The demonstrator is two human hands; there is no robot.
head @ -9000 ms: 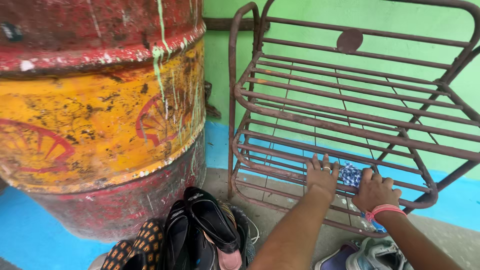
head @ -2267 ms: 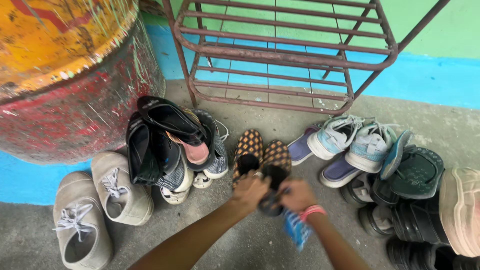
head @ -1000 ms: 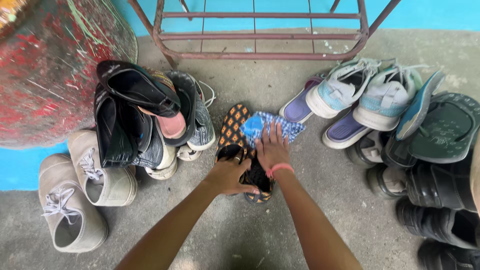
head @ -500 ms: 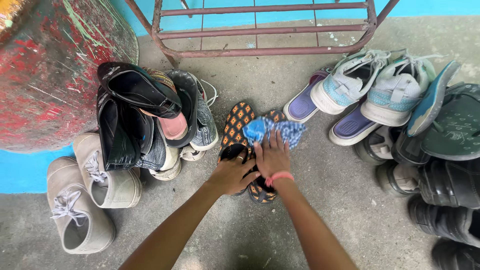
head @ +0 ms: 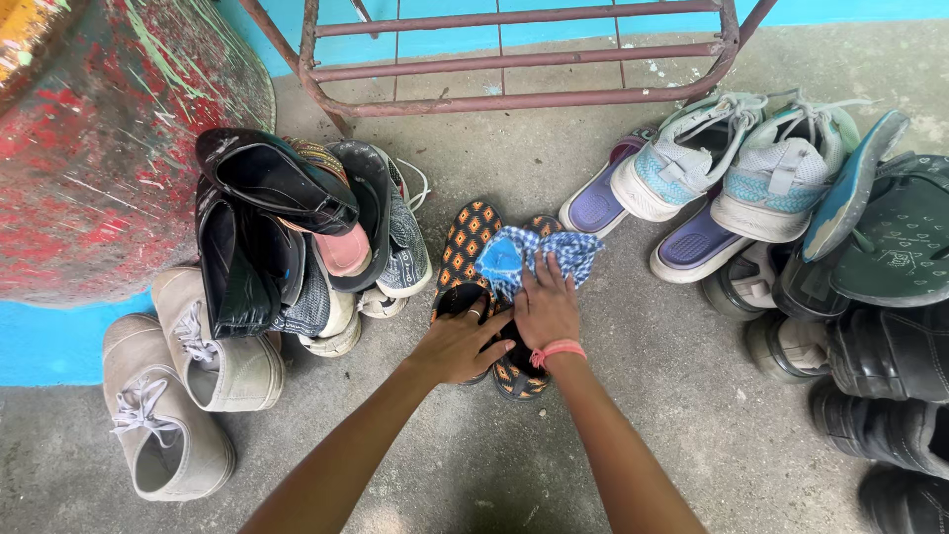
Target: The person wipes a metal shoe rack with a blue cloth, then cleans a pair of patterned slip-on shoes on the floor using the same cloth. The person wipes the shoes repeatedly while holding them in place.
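A pair of black slippers with an orange diamond pattern (head: 468, 242) lies on the concrete floor in the middle. My left hand (head: 463, 341) rests on the heel of the left slipper, fingers curled over its edge. My right hand (head: 547, 309), with a pink band at the wrist, presses a blue and white checked cloth (head: 534, 257) down on the right slipper, which the cloth and hand mostly hide.
A pile of dark shoes (head: 287, 232) and a pair of beige lace-up shoes (head: 188, 381) lie left, by a red painted drum (head: 109, 138). White-blue sneakers (head: 736, 163), purple slippers and dark sandals (head: 870, 297) lie right. A rusty metal rack (head: 514, 59) stands behind.
Both hands have stayed on the patterned slippers. The right hand with the cloth has shifted slightly over the right slipper. The view has moved a little closer.
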